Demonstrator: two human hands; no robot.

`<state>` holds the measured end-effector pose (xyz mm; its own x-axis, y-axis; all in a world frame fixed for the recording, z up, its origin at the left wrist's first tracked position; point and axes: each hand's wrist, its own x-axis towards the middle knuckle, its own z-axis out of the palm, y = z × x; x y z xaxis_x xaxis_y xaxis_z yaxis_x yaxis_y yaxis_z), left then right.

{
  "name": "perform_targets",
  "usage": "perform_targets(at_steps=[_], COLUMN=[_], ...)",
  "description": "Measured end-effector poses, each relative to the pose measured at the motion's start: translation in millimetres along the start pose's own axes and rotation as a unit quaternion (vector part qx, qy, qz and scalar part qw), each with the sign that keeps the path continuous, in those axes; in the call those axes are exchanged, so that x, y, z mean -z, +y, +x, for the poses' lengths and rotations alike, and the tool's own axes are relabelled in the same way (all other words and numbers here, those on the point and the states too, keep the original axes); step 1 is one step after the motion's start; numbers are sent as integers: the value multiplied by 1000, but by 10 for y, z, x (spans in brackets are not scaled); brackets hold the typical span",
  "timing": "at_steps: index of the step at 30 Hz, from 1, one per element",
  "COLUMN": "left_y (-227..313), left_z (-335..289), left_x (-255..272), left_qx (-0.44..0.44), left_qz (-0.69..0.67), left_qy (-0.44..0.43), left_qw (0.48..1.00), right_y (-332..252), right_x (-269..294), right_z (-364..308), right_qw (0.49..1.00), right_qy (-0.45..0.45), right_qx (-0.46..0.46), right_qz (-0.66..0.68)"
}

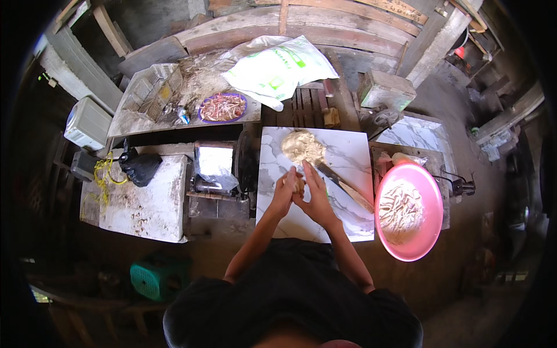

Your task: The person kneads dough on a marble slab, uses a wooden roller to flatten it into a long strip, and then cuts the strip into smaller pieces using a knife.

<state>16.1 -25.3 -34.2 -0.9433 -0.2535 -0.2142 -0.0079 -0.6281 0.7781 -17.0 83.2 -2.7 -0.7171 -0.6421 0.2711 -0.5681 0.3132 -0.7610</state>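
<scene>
A mound of pale dough (303, 147) rests at the far side of a white marble-patterned board (272, 220). Just on the near side of it, my left hand (282, 194) and my right hand (317, 200) face each other, cupped around a small piece of dough (299, 185). The fingers of both point away from me and partly cover that piece. Right of my hands, a knife (350, 193) with a dark blade and wooden handle lies slantwise on the board. A pink basin (425, 232) holding floured, strip-like pieces (400, 206) stands against the board's right side.
Left of the board sits a dark machine with a roller (206, 185), then a stained white table (139, 211) carrying a black plastic bag (140, 166). Farther back are a purple-rimmed tray (222, 108), a white sack (278, 72) and a plastic crate (152, 93). A green stool (152, 280) stands behind at left.
</scene>
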Motion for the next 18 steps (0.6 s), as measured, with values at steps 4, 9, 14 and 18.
perform_targets(at_steps=[4, 9, 14, 18], left_y=[170, -30, -157, -62], left_z=[89, 161, 106, 59], left_x=[-15, -192, -317, -366], left_qx=[-21, -121, -322, -332], left_qz=[1, 19, 322, 532], left_qy=[48, 103, -1, -1], left_qw=[999, 987, 890, 779], right_y=[61, -19, 133, 93], right_x=[20, -277, -160, -116], right_z=[-80, 87, 144, 168], right_qw=[945, 811, 715, 651], right_qy=[24, 59, 66, 91], right_qx=[-96, -203, -222, -249], right_qz=[311, 545, 659, 711])
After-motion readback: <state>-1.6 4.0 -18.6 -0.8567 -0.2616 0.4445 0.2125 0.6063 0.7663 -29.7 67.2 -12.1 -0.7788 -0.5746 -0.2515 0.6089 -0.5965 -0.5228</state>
